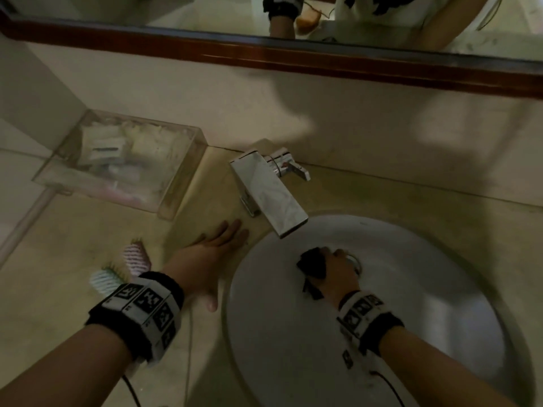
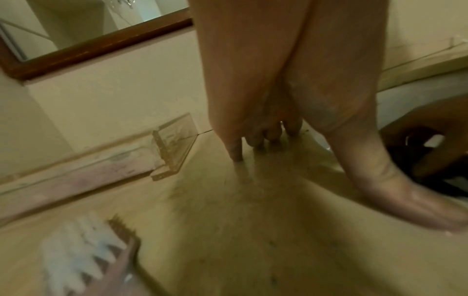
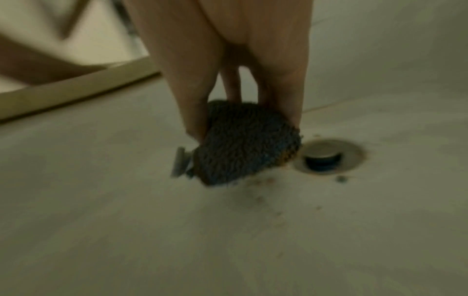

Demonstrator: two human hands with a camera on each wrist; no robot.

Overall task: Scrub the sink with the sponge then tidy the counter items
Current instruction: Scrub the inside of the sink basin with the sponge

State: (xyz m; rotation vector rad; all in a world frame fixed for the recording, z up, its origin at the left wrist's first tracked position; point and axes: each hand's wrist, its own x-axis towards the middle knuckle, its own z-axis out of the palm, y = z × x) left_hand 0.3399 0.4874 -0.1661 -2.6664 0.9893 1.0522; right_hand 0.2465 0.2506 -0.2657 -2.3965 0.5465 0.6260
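A dark, rough sponge (image 1: 313,267) is gripped by my right hand (image 1: 338,274) low in the white oval sink (image 1: 440,289). In the right wrist view the sponge (image 3: 247,142) hangs from my fingers (image 3: 192,112) just left of the metal drain (image 3: 328,156), close over the basin floor, where brown specks lie. My left hand (image 1: 211,254) lies flat on the beige counter (image 1: 73,289) beside the sink's left rim, fingers straight toward the chrome tap (image 1: 270,189). The left wrist view shows those fingertips (image 2: 236,152) pressing the counter (image 2: 240,230).
A clear plastic box (image 1: 123,160) of small packets stands against the wall at the back left. A pink brush (image 1: 136,257) and a green brush (image 1: 105,280) lie on the counter just left of my left wrist. A wood-framed mirror (image 1: 293,51) runs above.
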